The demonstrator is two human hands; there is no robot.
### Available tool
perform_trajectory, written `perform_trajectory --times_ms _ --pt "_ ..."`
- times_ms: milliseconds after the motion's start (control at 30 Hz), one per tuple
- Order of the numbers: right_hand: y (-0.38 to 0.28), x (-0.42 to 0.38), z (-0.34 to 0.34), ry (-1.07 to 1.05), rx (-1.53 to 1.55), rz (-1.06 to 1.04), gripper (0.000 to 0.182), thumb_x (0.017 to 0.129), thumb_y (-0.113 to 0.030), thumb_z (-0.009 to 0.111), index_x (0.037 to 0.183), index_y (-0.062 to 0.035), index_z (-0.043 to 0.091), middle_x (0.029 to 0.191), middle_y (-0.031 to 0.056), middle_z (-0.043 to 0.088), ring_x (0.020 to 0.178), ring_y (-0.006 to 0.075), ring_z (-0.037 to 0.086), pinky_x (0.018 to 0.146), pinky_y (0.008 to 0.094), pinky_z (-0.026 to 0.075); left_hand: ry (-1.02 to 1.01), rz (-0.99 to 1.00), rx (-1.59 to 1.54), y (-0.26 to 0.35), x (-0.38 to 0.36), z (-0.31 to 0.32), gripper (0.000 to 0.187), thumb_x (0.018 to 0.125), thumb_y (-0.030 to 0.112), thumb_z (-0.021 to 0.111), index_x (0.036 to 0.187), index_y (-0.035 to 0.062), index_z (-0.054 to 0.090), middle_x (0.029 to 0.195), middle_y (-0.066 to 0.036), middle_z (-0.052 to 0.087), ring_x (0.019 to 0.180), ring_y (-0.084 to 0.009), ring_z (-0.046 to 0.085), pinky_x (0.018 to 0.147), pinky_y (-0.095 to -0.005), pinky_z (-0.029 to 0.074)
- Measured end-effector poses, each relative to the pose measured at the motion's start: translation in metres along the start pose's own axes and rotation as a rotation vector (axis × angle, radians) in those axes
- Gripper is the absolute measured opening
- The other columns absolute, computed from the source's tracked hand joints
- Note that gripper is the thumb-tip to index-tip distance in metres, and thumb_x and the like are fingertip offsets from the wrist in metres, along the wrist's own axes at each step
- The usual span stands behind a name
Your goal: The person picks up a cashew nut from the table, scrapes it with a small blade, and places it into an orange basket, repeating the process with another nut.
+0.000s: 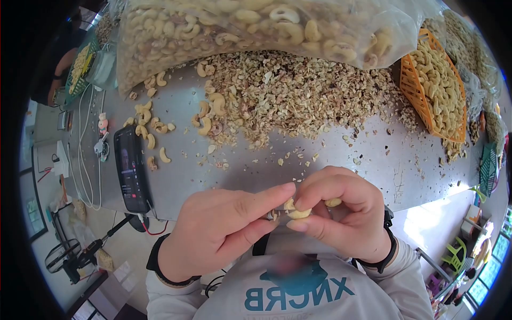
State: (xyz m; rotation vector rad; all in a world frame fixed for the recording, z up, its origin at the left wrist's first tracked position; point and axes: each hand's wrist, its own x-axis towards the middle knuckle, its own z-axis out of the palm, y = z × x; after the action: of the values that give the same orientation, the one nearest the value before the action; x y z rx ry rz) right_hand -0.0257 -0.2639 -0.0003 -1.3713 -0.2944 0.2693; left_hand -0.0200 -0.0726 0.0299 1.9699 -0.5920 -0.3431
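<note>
My right hand (341, 213) pinches a pale cashew (300, 214) between thumb and forefinger, low in front of my chest. A second cashew (333, 202) shows under the curled fingers of the same hand. My left hand (229, 229) is closed beside it, forefinger stretched toward the pinched cashew. Between its thumb and fingers sits a small thin greyish piece (273, 215), mostly hidden and too small to name. Beyond both hands, a broad heap of skin flakes and crumbs (298, 96) covers the metal table (362, 170).
A large clear bag of cashews (256, 32) lies across the back. An orange basket (421, 96) full of cashews stands at the right. Loose cashews (144, 114) and a propped phone (131, 168) are at the left. A fan (66, 256) is lower left.
</note>
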Motion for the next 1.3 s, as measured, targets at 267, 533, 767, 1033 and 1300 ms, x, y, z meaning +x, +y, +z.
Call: perform_trajectory --times_ms 267,533,767,1033,1300 --pt "0.0018 0.0003 -0.0016 -0.041 0.067 0.017 0.018 0.069 0.0 0.065 0.085 -0.0039 0.058 0.085 0.004 0.056 0.06 0.0059 0.048 0.052 0.0172 0.037 0.058 0.124 0.089 -0.0033 0.0029 0.0008 0.034 0.071 0.006 0.06 0.105 0.0034 0.056 0.07 -0.007 0.059 0.056 -0.0183 0.055 0.05 -0.0253 0.04" --pt "0.0029 -0.0035 0.001 -0.058 0.379 0.222 0.018 0.077 -0.002 0.059 0.094 -0.0028 0.054 0.088 0.0012 0.056 0.073 0.0029 0.049 0.062 0.0168 0.04 -0.005 -0.075 -0.156 0.0007 0.0013 -0.0013 0.037 0.075 0.004 0.056 0.112 0.0092 0.052 0.076 -0.007 0.059 0.061 -0.0207 0.055 0.056 -0.0263 0.042" --pt "0.0022 -0.0031 0.0037 -0.033 0.499 0.268 0.018 0.081 -0.005 0.055 0.098 -0.0015 0.051 0.091 0.0036 0.057 0.074 0.0039 0.051 0.066 0.0163 0.041 0.03 -0.124 -0.223 0.0008 -0.0005 0.0023 0.037 0.074 0.006 0.058 0.111 0.0095 0.053 0.079 -0.007 0.06 0.063 -0.0192 0.057 0.057 -0.0252 0.043" --pt "0.0045 -0.0031 -0.0024 -0.116 0.724 0.383 0.017 0.083 -0.009 0.053 0.098 -0.0019 0.051 0.091 0.0046 0.057 0.069 0.0039 0.048 0.058 0.0145 0.037 0.042 -0.13 -0.272 0.0029 -0.0004 0.0026 0.03 0.078 0.004 0.053 0.108 0.0049 0.055 0.076 -0.006 0.062 0.052 -0.0095 0.053 0.046 -0.019 0.04" --pt "0.002 -0.0005 -0.0011 -0.146 0.958 0.444 0.017 0.086 -0.012 0.047 0.1 -0.0033 0.045 0.09 0.0108 0.056 0.054 0.0059 0.04 0.051 0.0173 0.033 0.023 -0.353 -0.345 0.0031 -0.0027 -0.001 0.03 0.079 0.005 0.052 0.109 0.0091 0.055 0.072 -0.005 0.059 0.058 -0.0102 0.053 0.053 -0.0206 0.04"
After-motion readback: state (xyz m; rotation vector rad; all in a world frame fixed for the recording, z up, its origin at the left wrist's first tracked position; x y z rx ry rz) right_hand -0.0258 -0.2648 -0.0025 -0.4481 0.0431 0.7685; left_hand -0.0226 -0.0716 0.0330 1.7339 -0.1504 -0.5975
